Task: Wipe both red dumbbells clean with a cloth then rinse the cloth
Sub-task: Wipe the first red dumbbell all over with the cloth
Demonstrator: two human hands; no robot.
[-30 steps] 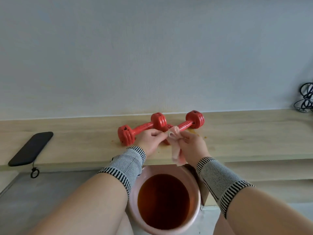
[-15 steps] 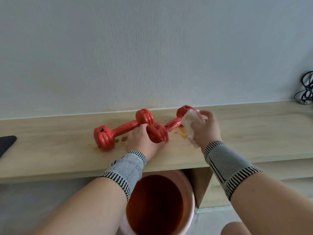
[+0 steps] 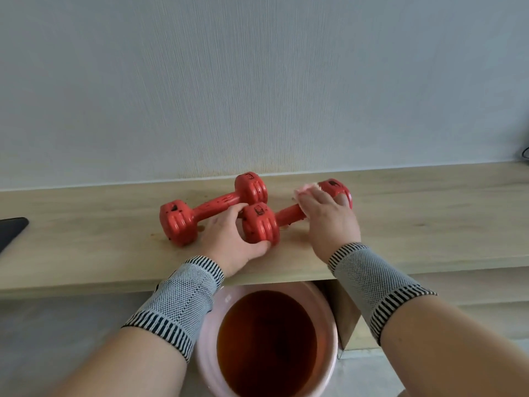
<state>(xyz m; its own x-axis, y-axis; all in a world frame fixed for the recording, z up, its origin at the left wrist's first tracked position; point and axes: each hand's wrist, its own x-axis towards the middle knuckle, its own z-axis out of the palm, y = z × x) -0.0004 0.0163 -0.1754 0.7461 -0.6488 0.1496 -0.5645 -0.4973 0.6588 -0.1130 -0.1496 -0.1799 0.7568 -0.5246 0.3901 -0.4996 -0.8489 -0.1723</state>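
1. Phone [image 3: 11, 229] sits far left on the shelf [image 3: 429, 224], ignoring it.
2. Left dumbbell [image 3: 211, 207] lies untouched, still spotty I think.
3. Left hand [image 3: 229, 239] grips the right dumbbell [image 3: 262, 224] by its near head; I'd keep that firm.
4. Right hand [image 3: 326, 216] presses the cloth [image 3: 305, 189] on the handle. I'd twist around it, then dunk in the bucket [image 3: 217, 308] below.

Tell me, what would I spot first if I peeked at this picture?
Two bright red plastic dumbbells on the pale wooden shelf: the left dumbbell lies alone, and the right dumbbell is steadied by the left hand while the right hand presses a pale pink cloth to its far end. Below the shelf edge stands a round pink basin of dark brown water.
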